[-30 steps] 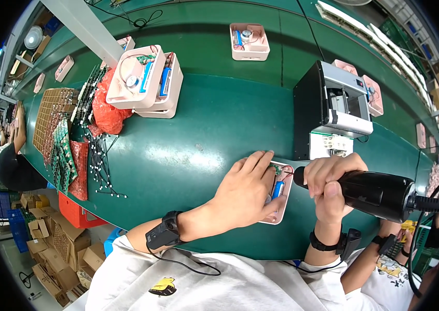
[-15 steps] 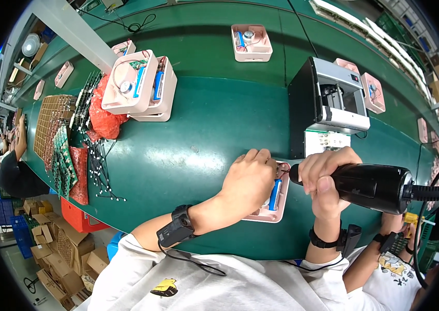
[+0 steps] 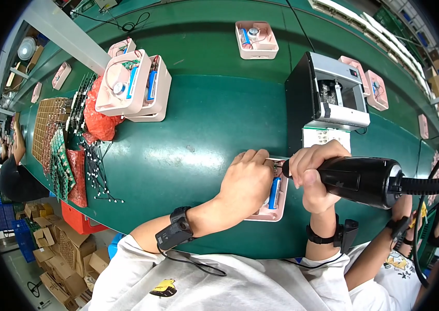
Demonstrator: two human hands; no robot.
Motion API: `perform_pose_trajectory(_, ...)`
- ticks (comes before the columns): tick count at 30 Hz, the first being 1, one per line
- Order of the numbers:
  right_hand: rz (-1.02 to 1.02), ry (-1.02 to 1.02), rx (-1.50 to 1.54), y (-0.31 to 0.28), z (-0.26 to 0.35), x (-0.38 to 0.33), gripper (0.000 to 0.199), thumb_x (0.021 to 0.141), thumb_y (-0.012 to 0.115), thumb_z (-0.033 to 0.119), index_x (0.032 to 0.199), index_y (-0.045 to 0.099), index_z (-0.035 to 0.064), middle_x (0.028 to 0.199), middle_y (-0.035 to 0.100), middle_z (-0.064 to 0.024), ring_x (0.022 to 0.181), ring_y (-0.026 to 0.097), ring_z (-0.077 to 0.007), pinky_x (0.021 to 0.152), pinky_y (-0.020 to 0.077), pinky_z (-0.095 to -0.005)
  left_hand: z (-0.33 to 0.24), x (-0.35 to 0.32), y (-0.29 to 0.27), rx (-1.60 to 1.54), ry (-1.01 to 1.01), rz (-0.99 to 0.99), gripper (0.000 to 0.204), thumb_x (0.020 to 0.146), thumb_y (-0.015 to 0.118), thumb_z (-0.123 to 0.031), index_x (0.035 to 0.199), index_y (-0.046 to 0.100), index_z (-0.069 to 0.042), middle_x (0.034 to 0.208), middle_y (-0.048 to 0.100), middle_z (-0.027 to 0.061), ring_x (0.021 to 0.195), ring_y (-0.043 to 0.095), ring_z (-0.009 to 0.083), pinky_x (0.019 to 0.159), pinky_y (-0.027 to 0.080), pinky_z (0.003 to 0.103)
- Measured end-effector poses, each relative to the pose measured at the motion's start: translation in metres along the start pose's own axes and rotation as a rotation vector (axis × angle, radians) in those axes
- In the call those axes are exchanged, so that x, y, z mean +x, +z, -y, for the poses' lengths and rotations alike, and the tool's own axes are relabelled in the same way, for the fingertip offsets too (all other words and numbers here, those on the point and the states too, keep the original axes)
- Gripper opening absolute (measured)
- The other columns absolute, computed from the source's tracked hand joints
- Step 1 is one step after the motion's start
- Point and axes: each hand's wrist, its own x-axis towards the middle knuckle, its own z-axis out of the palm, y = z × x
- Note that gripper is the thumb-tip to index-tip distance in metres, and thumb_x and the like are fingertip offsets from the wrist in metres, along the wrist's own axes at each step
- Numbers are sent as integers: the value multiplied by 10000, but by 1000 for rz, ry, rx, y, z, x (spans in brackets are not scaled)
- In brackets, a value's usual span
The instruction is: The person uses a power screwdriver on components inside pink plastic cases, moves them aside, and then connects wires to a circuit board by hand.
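Observation:
A pale pink plastic housing (image 3: 283, 206) lies on the green bench right in front of me, with a blue cylindrical battery (image 3: 275, 194) and thin wires inside. My left hand (image 3: 247, 179) rests over its left and far side, fingers curled down into it; their tips and what they press on are hidden. Wrapped in my right hand (image 3: 314, 176) is a black electric screwdriver (image 3: 360, 179), lying nearly level. Its front end points left into the housing's far end, close to my left fingers. The bit's tip is too small to make out.
A black and silver machine (image 3: 339, 116) stands beyond my right hand. Stacked pink housings (image 3: 149, 110), a red plastic bag (image 3: 100, 122), circuit boards (image 3: 61, 171) and black wires (image 3: 97, 176) lie leftward. The screwdriver's thick cable (image 3: 427, 185) runs right, near a co-worker's arm (image 3: 372, 254).
My right hand and the electric screwdriver have shifted left and slightly away from me, bringing the front end over the housing. My left hand has stayed nearly in place.

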Motion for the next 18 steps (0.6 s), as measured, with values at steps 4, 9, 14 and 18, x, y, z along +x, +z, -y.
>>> perform_pose_trajectory(4,38,-1,-90,-2,-9,-6,300,951,729,157,892,458,43,626,513,-48,511,483,-140,523,447,-301,0,-5,1,30,-16,-43,112,792,677,-78,873,711,-9,1017,660,133,976,650,294,886,541,416)
perform_pose_trajectory(9,-29,39,-73,3,-3,-6,301,953,729,161,899,459,42,633,518,-46,522,488,-141,524,450,-312,-29,-17,-9,140,-171,-168,393,785,754,-211,1083,653,24,1258,607,212,1121,613,339,869,548,456)
perform_pose_trajectory(14,110,-35,-221,-5,13,-1,310,957,731,183,901,456,51,638,519,-43,526,492,-143,538,453,-316,-36,-31,3,145,-197,-55,796,750,833,-320,1367,500,57,1453,483,283,1307,523,396,1007,500,548)
perform_pose_trajectory(18,-89,-246,-64,-35,58,18,290,990,684,213,905,451,63,639,500,-36,515,465,-142,552,444,-318,-12,-19,-21,64,243,121,937,695,845,-257,1461,398,46,1483,457,274,1412,429,398,1177,331,618)
